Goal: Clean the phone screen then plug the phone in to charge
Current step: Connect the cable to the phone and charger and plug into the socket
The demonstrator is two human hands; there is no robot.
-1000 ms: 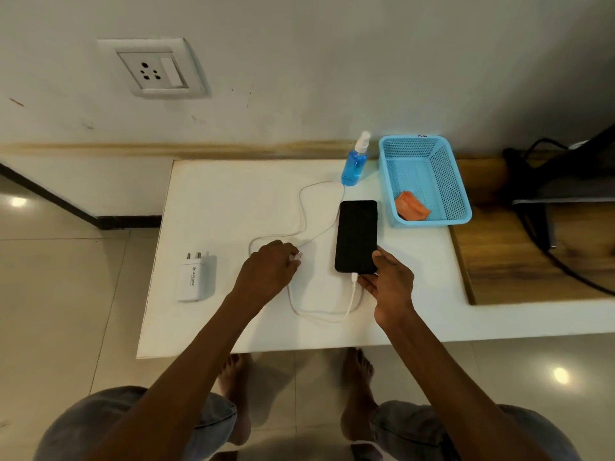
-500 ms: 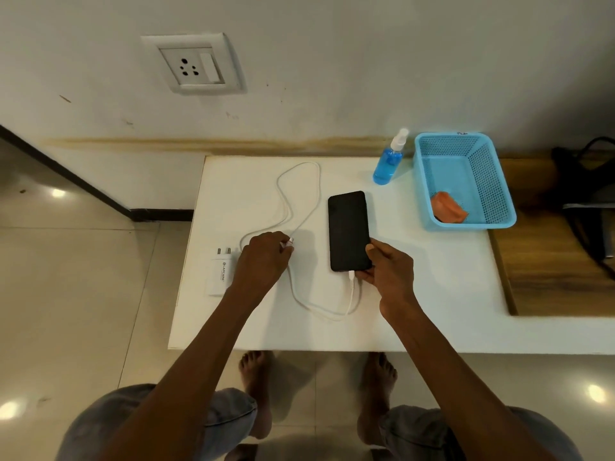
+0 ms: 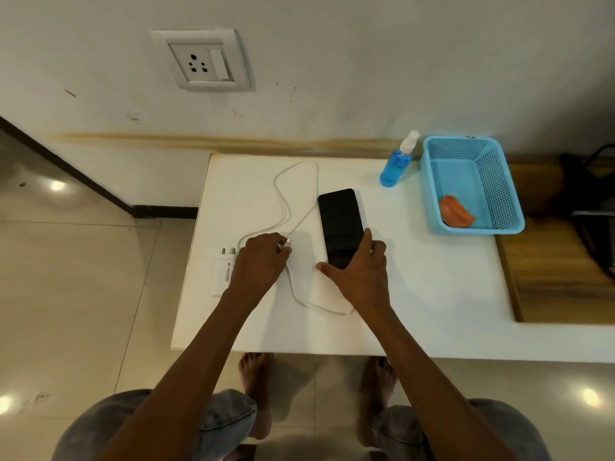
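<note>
A black phone (image 3: 339,221) lies face up on the white table (image 3: 432,294), screen dark. My right hand (image 3: 357,271) covers its near end, thumb at the left edge and fingers along the right edge, holding it. A white cable (image 3: 296,194) loops across the table; its phone end is hidden under my right hand. My left hand (image 3: 263,261) pinches the cable's free plug (image 3: 287,242). Just left of that hand lies the white charger adapter (image 3: 221,274), partly hidden by it. On the wall above is a socket (image 3: 203,63).
A blue spray bottle (image 3: 396,164) stands at the table's back, beside a blue mesh basket (image 3: 472,181) holding an orange cloth (image 3: 454,211). A wooden surface (image 3: 559,261) with dark cables lies to the right. My bare feet are under the table's near edge.
My left hand carried the cable's free plug leftward, close to the adapter. My right hand moved from the plug at the phone's near end up onto the phone.
</note>
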